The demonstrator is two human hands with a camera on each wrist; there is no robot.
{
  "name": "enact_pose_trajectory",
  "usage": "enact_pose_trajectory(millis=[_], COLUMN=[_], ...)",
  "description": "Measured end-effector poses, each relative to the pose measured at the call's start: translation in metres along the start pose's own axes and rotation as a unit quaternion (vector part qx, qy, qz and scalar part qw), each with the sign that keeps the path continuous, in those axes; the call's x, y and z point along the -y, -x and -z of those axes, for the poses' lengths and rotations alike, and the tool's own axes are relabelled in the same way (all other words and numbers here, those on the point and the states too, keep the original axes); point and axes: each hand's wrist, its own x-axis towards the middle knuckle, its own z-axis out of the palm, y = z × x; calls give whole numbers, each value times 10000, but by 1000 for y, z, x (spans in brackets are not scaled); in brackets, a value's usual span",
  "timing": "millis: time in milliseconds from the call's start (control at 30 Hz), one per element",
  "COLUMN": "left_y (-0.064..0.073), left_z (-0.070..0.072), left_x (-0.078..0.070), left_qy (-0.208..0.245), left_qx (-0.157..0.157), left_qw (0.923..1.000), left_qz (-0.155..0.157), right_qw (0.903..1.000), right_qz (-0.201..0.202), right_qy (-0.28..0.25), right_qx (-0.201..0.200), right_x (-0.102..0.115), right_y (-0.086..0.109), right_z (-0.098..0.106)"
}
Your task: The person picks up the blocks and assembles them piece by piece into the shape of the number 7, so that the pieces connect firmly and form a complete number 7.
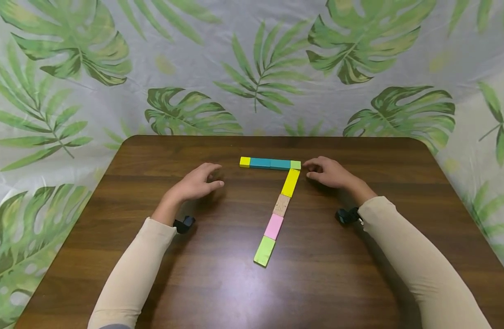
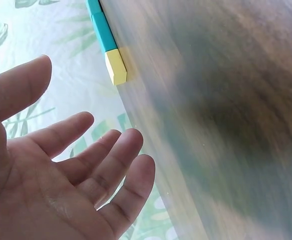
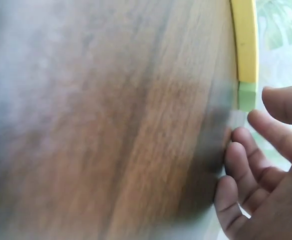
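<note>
Coloured wooden blocks lie end to end on the table in the shape of a 7. Its top row runs from a small yellow block (image 1: 245, 162) through two teal blocks (image 1: 270, 163) to a small light green block (image 1: 295, 165). A long yellow block (image 1: 291, 183), a bare wood block (image 1: 281, 205), a pink block (image 1: 273, 227) and a green block (image 1: 264, 251) form the slanted leg. My left hand (image 1: 196, 182) hovers left of the row, fingers loosely bent, holding nothing. Beside the light green block is my right hand (image 1: 328, 172), its index fingertip close; contact is unclear.
The brown wooden table (image 1: 219, 292) has rounded far corners. A leaf-patterned cloth (image 1: 268, 59) hangs right behind its far edge. Small black devices (image 1: 348, 215) sit at both wrists.
</note>
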Motion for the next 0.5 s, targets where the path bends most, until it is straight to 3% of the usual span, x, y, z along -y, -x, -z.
enact_pose_trajectory(millis=[100, 233, 400, 500], left_y=[8, 27, 58, 70], left_z=[0, 0, -5, -9], left_x=[1, 2, 2, 2], left_qy=[-95, -440, -1062, -1384], left_qx=[-35, -238, -537, -670], left_qw=[9999, 9983, 9923, 9877], left_qz=[-103, -299, -355, -289], right_qw=[9998, 9988, 9945, 9909], right_qz=[111, 363, 489, 507], right_qy=[-10, 227, 927, 1222], right_qx=[154, 248, -7, -241], right_x=[1, 3, 2, 0], right_y=[15, 53, 107, 130], right_z=[3, 9, 7, 2])
